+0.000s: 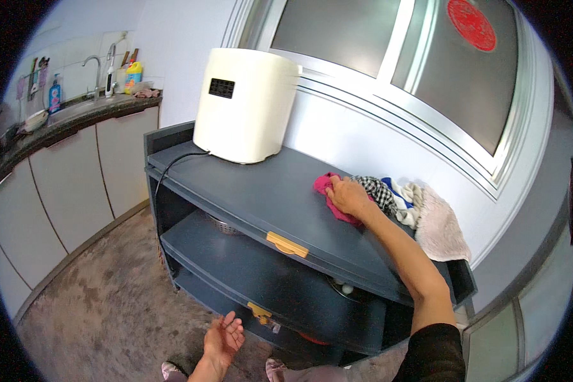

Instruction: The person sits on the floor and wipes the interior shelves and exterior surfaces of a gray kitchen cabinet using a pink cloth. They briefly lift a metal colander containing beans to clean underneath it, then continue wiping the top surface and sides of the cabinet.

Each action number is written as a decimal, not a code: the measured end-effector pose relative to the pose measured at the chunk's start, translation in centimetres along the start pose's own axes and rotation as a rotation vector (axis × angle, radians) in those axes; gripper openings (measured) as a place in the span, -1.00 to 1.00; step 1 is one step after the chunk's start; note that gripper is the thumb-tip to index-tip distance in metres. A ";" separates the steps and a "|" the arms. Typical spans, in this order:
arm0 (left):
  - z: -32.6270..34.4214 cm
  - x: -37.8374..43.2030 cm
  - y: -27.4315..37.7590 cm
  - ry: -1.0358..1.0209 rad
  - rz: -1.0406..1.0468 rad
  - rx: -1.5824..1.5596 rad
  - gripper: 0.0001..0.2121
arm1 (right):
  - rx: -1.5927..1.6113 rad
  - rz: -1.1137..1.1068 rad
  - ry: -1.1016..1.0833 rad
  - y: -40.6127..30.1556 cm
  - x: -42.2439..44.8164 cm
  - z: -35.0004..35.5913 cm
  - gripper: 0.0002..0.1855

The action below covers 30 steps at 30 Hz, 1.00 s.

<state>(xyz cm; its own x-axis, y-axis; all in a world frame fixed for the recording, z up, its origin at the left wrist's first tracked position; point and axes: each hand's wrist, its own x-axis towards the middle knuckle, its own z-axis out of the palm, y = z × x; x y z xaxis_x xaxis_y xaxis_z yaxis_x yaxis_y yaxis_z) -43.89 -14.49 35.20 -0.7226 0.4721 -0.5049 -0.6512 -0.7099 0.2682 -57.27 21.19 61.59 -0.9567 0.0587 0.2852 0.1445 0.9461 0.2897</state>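
My right hand (349, 195) grips a crumpled pink cloth (323, 183) on the top of a dark grey shelf unit (258, 191). Beside it, to the right, lie a black-and-white checked cloth (375, 187), a white and blue cloth (401, 198) and a fluffy pale pink towel (441, 227) that reaches the unit's right end. With palm up and fingers apart, my left hand (225, 338) is empty in front of the lower shelves. A cream-coloured appliance (248, 110) with a black cord (172, 164) stands on the left part of the top.
Yellow handles (287, 244) stick out from the unit's front. A perforated metal basket (226, 226) sits inside. To the left is a kitchen counter (119, 104) with a sink, faucet (97, 79), blue bottle (54, 95) and yellow bottle (133, 75). A window (387, 47) is behind the unit.
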 end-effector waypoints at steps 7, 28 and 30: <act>0.0 -2.3 1.3 0.066 0.005 0.038 -0.61 | 0.059 0.124 -0.202 0.8 10.1 2.9 -0.49; 0.1 -1.8 -0.3 -0.072 -0.011 0.077 -0.66 | 0.324 -0.622 0.026 -12.8 1.4 -4.0 -0.57; -0.3 -1.4 -0.8 -0.126 -0.018 0.117 -0.67 | 0.357 -0.674 0.055 -14.2 0.7 -5.0 -0.60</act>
<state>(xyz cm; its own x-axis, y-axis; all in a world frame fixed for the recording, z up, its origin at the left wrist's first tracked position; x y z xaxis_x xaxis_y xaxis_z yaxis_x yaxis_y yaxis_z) -42.30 -14.75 35.42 -0.7292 0.5509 -0.4059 -0.6815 -0.6388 0.3571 -58.76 6.22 62.27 -0.7934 -0.5751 0.1994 -0.5658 0.8176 0.1068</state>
